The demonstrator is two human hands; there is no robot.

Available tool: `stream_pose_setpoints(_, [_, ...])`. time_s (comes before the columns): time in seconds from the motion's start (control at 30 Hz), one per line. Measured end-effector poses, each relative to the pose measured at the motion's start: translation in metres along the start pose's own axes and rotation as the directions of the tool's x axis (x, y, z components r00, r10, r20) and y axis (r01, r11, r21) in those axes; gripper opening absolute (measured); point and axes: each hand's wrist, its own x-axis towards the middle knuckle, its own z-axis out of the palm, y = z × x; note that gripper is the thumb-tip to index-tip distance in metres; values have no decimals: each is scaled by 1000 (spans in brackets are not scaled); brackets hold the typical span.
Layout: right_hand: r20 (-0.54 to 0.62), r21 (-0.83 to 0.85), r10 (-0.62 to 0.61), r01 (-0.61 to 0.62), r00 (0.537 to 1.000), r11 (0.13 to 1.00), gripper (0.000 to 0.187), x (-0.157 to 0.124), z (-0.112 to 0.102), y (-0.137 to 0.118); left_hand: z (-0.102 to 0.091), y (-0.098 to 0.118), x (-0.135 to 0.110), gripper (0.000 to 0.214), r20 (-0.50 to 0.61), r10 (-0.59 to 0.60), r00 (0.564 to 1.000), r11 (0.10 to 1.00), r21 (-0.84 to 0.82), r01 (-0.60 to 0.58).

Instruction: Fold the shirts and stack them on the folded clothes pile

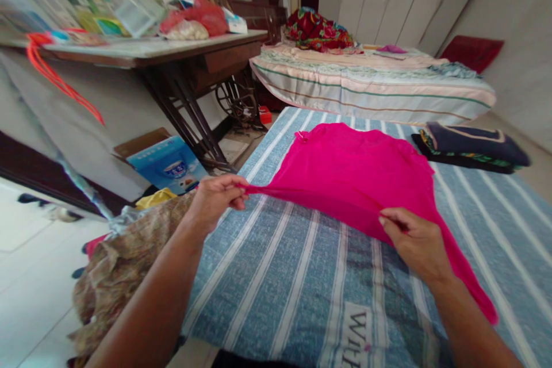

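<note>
A bright pink garment (353,175) lies spread on a blue-and-white striped bed cover (276,287). My left hand (215,198) pinches the garment's near left edge and lifts it off the cover. My right hand (416,241) is closed on the same edge further right, so the hem is stretched taut between both hands. The far part of the garment lies flat. A strip of pink cloth trails down past my right wrist.
Folded dark clothes (472,146) sit at the bed's far right. A brown patterned cloth heap (125,264) hangs off the left edge. A cluttered sewing-machine table (164,52), a blue box (168,169) and a second bed (371,83) stand beyond.
</note>
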Motion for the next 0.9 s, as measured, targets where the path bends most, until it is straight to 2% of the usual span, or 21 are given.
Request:
stream_pose_setpoints(0.03, [-60,1,15,-15,998,1000,24,3,-7,-3,1,9,2,24,-20,59,998,998,-15,-59])
stream_pose_setpoints(0.07, [-68,3,1,-1,998,1000,23,3,-13,-6,1,15,2,24,-27,96,995,995,-22,-97])
stream_pose_setpoints(0.1, [-28,8,-39,39,999,999,21,0,-18,-10,0,17,1,24,-25,109,994,994,-24,-109])
stream_pose_setpoints(0.17, [173,38,-156,152,972,988,18,-13,-21,-16,-5,9,-6,24,2,45,999,999,-2,-45])
stream_pose_setpoints(0.27, [463,80,-286,282,839,956,24,-37,-11,-17,-15,-20,-22,21,61,-165,984,982,100,159])
stream_pose_setpoints(0.33, [542,53,-312,339,780,939,28,-48,-1,-12,-20,-38,-31,18,91,-259,962,956,169,242])
stream_pose_setpoints(0.43, [568,-4,-336,411,751,912,27,-55,11,-4,-24,-47,-38,18,119,-300,946,945,176,277])
stream_pose_setpoints(0.6, [578,-44,-364,474,730,879,28,-56,14,0,-21,-39,-39,25,130,-310,942,938,200,282])
stream_pose_setpoints(0.8, [570,-89,-376,510,730,856,28,-61,14,-1,-6,-41,-39,32,-48,-291,955,929,223,294])
stream_pose_setpoints(0.9, [572,-109,-373,518,731,848,26,-63,14,-3,-1,-44,-37,34,-95,-288,953,923,239,303])
